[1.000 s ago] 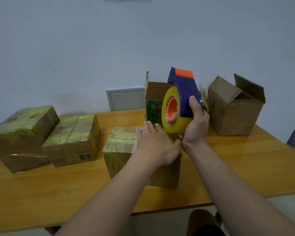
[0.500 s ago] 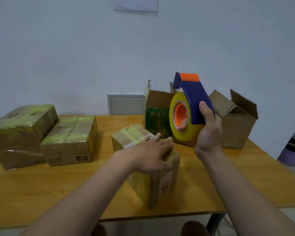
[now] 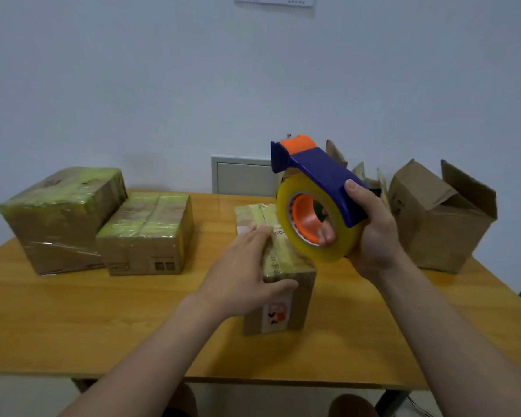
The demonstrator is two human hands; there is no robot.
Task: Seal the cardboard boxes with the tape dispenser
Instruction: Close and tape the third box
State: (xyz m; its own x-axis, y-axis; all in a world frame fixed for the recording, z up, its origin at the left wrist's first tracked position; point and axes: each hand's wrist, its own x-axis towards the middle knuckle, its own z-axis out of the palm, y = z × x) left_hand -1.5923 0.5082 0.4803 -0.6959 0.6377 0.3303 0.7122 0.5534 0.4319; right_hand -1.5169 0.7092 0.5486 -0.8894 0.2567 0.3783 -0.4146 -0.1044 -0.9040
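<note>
Head view: a person's two bare forearms reach over a wooden table (image 3: 103, 311) that stands against a pale wall.
Tape dispenser (image 3: 319, 182): blue body with an orange tip, raised above the table just right of centre, its tip toward the far left.
Tape roll (image 3: 331, 254): yellow, on an orange core, facing the camera and hanging over the right part of the middle box.
Right hand (image 3: 373, 236): wrapped round the tape dispenser, thumb on the blue handle, fingertips showing through the orange core.
Middle box (image 3: 301, 293): small cardboard box at the table's centre, yellowish tape already running along its top, a white label with red marks on its near face.
Left hand (image 3: 244, 275): lies flat on the top of the middle box, fingers straight and pointing far, thumb stretched along the near top edge.
Sealed boxes: a larger one (image 3: 63, 218) at far left and a smaller one (image 3: 148, 236) touching its right side, both covered with yellowish tape.
Open box (image 3: 436, 224): far right on the table, flaps standing up.
Second open box (image 3: 337, 154): behind the dispenser, mostly hidden, only its flaps show.
Wall panel (image 3: 241, 179): grey, just behind the table's far edge.
</note>
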